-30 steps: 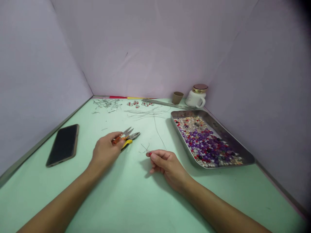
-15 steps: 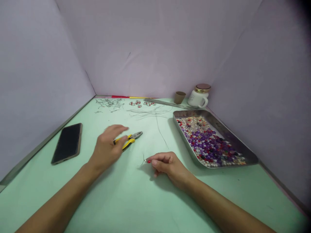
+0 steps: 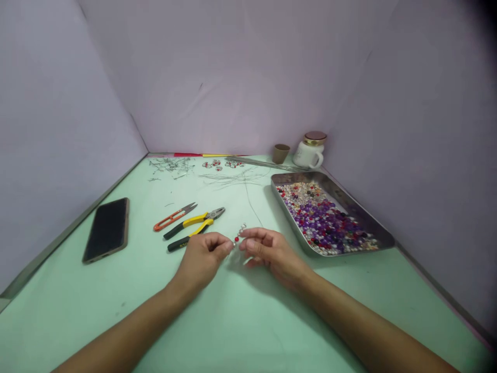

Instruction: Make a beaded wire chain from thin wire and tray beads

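A short beaded wire piece (image 3: 236, 239) with a red bead and a curled wire end stands between my two hands above the table. My left hand (image 3: 204, 258) is closed, pinching its lower end between thumb and forefinger. Just to the right is my right hand (image 3: 269, 254), its fingers loosely curved and apart; the fingertips are close beside the bead, and whether they touch it is unclear. Behind my left hand lie yellow and black pliers (image 3: 202, 219) with their handles spread. Orange thread snips (image 3: 174, 216) rest beyond them.
At right stands a metal tray (image 3: 373, 220) of mixed beads. A phone (image 3: 106, 229) lies at left. Toward the back are loose wires (image 3: 233, 178), wire clippings (image 3: 171, 166), several red-beaded pieces (image 3: 217, 165), a brown cup (image 3: 280, 154) and a lidded white mug (image 3: 309, 154).
My left hand has come from over the pliers to the beaded wire piece and pinches its end. My right hand's grip on it has loosened. Uncovered, the snips now show.
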A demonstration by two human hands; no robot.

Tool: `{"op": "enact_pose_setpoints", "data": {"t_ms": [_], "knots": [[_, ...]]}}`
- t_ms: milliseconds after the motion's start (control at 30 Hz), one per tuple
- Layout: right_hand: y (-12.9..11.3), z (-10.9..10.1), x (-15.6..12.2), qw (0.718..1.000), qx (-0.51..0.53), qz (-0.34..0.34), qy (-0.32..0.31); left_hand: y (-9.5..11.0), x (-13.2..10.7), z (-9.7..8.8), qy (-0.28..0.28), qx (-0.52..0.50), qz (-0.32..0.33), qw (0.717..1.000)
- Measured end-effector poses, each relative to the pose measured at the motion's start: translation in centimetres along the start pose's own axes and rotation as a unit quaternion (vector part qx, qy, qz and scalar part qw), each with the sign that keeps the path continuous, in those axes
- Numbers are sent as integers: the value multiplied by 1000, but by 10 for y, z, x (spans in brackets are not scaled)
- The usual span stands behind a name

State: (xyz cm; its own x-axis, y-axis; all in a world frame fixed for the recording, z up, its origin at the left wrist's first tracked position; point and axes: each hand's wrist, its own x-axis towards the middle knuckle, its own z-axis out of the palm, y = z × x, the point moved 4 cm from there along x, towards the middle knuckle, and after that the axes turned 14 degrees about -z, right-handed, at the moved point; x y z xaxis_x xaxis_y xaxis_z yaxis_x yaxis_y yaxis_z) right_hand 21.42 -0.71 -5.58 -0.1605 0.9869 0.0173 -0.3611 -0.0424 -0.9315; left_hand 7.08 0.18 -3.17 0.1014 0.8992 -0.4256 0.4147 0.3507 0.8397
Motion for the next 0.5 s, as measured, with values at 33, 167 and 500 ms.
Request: {"op": "enact_pose_setpoints", "data": {"t_ms": [33,167,500], "knots": [[2,1,-1,1000,-15,12,-7,-1,-1,1,22,-14,-2,1000],[5,6,-5,996,-88,19,-14,-5,-2,8,17,-19,-2,1000],[-2,6,-4,988,-155,-4,-9,-5,-1,11,-42,8,14,999]]}}
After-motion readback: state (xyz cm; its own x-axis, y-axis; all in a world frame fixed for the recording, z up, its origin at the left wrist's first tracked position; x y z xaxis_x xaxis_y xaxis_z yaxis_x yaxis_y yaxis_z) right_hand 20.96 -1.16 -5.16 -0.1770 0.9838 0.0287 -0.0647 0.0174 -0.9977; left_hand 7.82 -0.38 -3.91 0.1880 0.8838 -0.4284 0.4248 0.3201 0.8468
